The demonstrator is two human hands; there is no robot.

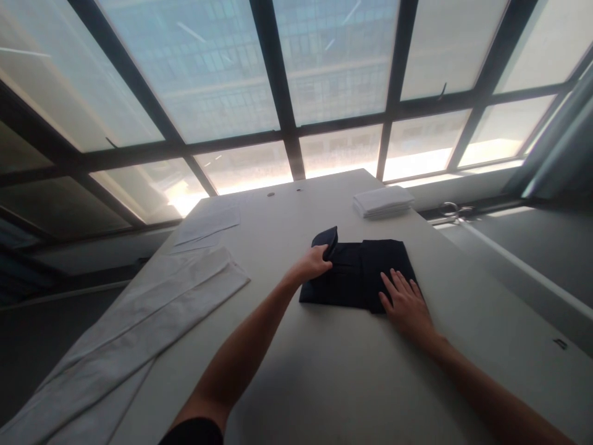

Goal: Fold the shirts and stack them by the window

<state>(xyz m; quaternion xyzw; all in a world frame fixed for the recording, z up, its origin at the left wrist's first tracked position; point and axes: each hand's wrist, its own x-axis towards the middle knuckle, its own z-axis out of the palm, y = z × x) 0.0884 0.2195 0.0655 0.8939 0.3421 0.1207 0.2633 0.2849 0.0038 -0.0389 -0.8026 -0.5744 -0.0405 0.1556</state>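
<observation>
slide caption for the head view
Left hand holds an upturned end of folded dark cloth; right hand lies on it.

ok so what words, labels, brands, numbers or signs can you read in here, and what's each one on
None can be read.
Lower window pane: faint marks, too blurred to tell whether they are lettering.
Small dark mark at far right: too small to make out.
Dark folded cloth: no writing shows.
White folded cloth and long white cloth: none shows either.
</observation>
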